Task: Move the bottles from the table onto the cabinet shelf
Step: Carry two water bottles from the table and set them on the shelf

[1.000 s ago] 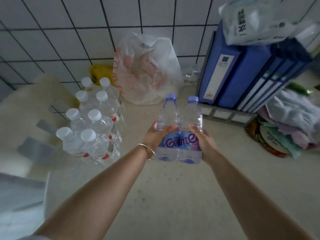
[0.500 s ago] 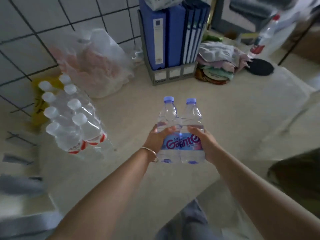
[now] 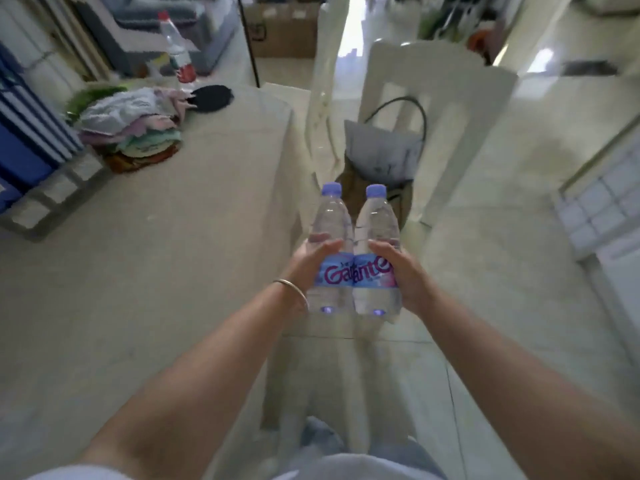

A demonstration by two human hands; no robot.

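While both bottles (image 3: 354, 251) sit upright at frame centre, clear of the table (image 3: 145, 244) at left, the left hand (image 3: 308, 263) and right hand (image 3: 403, 271) clasp them: carrying step, I judge. Next, find the cabinet shelf, not visible.

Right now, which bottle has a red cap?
The lone bottle standing at the far end of the table has the red cap. The two held bottles between the left hand and right hand have purple caps.
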